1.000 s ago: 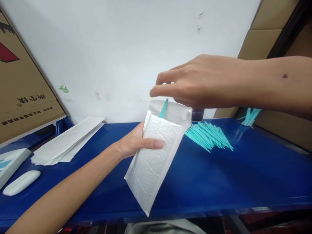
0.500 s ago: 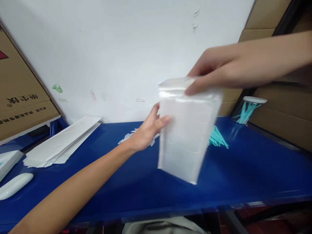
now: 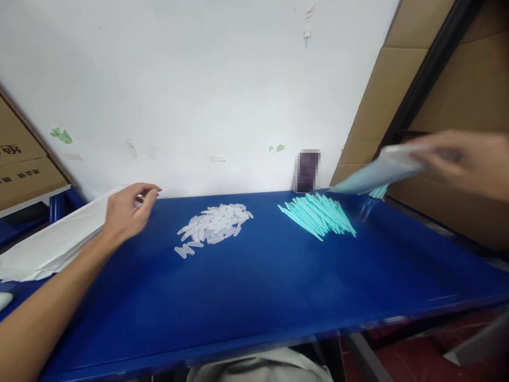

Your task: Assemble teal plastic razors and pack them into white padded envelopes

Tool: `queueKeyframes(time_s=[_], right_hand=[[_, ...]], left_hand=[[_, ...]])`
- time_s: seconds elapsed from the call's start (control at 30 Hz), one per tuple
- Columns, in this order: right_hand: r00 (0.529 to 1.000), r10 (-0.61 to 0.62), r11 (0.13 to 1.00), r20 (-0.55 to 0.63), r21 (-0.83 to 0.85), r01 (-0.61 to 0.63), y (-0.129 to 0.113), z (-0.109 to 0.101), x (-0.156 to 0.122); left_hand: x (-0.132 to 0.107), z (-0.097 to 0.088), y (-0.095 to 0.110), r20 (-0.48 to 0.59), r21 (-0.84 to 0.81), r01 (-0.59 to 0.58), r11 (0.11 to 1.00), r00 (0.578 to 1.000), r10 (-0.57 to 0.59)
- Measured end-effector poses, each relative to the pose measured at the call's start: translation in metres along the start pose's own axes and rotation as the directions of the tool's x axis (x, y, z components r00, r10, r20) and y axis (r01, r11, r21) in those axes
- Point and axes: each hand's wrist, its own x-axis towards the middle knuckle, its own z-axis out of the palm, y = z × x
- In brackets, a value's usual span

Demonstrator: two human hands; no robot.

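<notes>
My right hand [image 3: 465, 162] is at the far right, blurred by motion, its fingers closed on a white padded envelope [image 3: 377, 171] held nearly flat above the table's right end. My left hand [image 3: 127, 209] hovers over the left part of the blue table [image 3: 258, 286], fingers loosely curled and apart, holding nothing, just above a stack of white envelopes [image 3: 51, 244]. A heap of small clear plastic pieces [image 3: 214, 225] lies in the middle. A pile of teal sticks [image 3: 318, 215] lies to its right.
A white wall stands behind the table. Cardboard boxes [image 3: 24, 164] lean at the left, and more cardboard [image 3: 457, 101] with a black frame rises at the right. A small dark object [image 3: 308, 171] stands against the wall.
My right hand has carried the envelope away to the right and tipped it flat. My left hand let go of it and moved left toward the envelope stack. The view turned right.
</notes>
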Motion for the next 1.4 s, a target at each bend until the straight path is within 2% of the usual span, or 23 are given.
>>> queueKeyframes(time_s=[0.07,0.13,0.23,0.33,0.4,0.43,0.47,0.5,0.53,0.67,0.73,0.8,0.9,1.0,1.1,1.27,1.4], right_hand=[[0.973,0.027,0.993,0.229,0.109,-0.053,0.008,0.031,-0.057],[0.908,0.022,0.969,0.418,0.213,-0.121,0.022,0.06,-0.101],[0.837,0.054,0.921,0.544,0.297,-0.253,0.041,0.088,-0.129],[0.796,0.098,0.904,0.597,0.282,-0.323,0.038,0.092,-0.116],[0.819,0.146,0.945,0.555,0.168,-0.282,0.019,0.085,-0.093],[0.853,0.142,0.969,0.503,0.104,-0.223,0.005,0.081,-0.079],[0.891,0.075,0.989,0.449,0.082,-0.125,-0.011,0.076,-0.064],[0.914,0.057,0.997,0.402,0.028,-0.074,-0.03,0.071,-0.048],[0.938,0.083,0.996,0.337,-0.041,-0.074,-0.049,0.067,-0.033],[0.943,-0.001,0.998,0.333,-0.062,0.023,-0.122,0.066,0.01],[0.941,-0.026,0.998,0.337,-0.052,0.046,-0.149,0.077,0.012],[0.933,-0.021,0.997,0.358,-0.06,0.046,-0.167,0.092,0.001],[0.904,-0.026,0.994,0.426,-0.087,0.069,-0.181,0.108,-0.024],[0.893,-0.024,0.985,0.45,-0.145,0.099,-0.182,0.109,-0.037],[0.868,0.004,0.974,0.497,-0.199,0.109,-0.178,0.106,-0.037],[0.787,0.017,0.977,0.617,-0.178,0.119,-0.177,0.114,-0.033],[0.776,-0.031,0.982,0.63,-0.127,0.143,-0.181,0.119,-0.035]], left_hand=[[0.005,-0.007,-0.022,-0.002,0.132,-0.055,0.99,0.998,0.056],[0.011,-0.01,-0.039,-0.015,0.188,-0.074,0.979,0.997,0.078],[0.018,-0.01,-0.059,-0.002,0.199,-0.059,0.978,0.998,0.061],[0.017,-0.004,-0.068,0.047,0.206,-0.083,0.975,0.996,0.075],[0.012,0.001,-0.066,0.089,0.206,-0.122,0.971,0.99,0.105],[0.008,0.004,-0.061,0.114,0.21,-0.138,0.968,0.987,0.116],[0.005,0.008,-0.055,0.14,0.214,-0.147,0.966,0.983,0.119],[0.001,0.012,-0.047,0.177,0.22,-0.153,0.964,0.977,0.115],[-0.003,0.016,-0.037,0.187,0.215,-0.142,0.966,0.977,0.102],[-0.019,0.029,0.001,0.253,0.087,-0.129,0.988,0.962,0.103],[-0.025,0.032,0.014,0.285,0.021,-0.143,0.99,0.95,0.131],[-0.029,0.031,0.021,0.312,-0.018,-0.166,0.986,0.936,0.163],[-0.032,0.029,0.024,0.333,-0.042,-0.184,0.982,0.924,0.187],[-0.032,0.027,0.023,0.378,-0.059,-0.201,0.978,0.902,0.208],[-0.031,0.028,0.023,0.422,-0.06,-0.227,0.972,0.877,0.231],[-0.031,0.029,0.025,0.425,-0.049,-0.253,0.966,0.871,0.249],[-0.032,0.028,0.026,0.436,-0.058,-0.259,0.964,0.862,0.258]])
